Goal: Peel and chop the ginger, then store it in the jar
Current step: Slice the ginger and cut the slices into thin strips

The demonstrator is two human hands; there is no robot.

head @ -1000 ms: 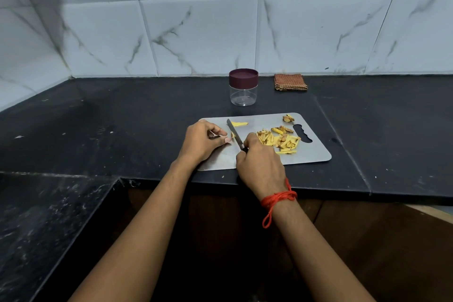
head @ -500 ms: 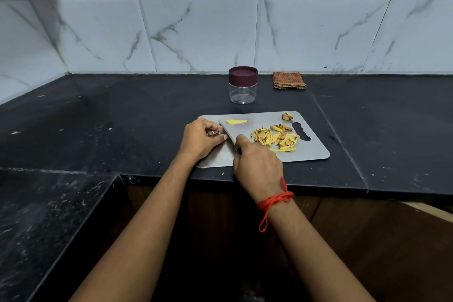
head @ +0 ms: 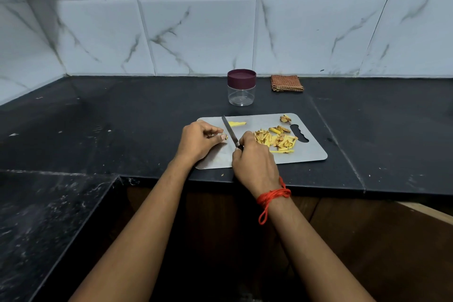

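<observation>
While we work across the black counter, the steel cutting board lies at its front edge, and behind it stands the jar, empty with its maroon lid on, a folded cloth just beside it. On the board's right half sits our heap of chopped ginger, with a few peel scraps near the far corner and one flat peeled slice beyond the blade. Chopping looks well along, nothing stored yet. To cut cleanly, we judge it best to tuck the fingertips back, keep the blade upright and slice thin. Our right hand is closed around the handle of the knife, tip pointing away from us. Our left hand pinches a small piece of ginger between thumb and fingertips, just beside the blade; whether steel touches it we cannot tell.
</observation>
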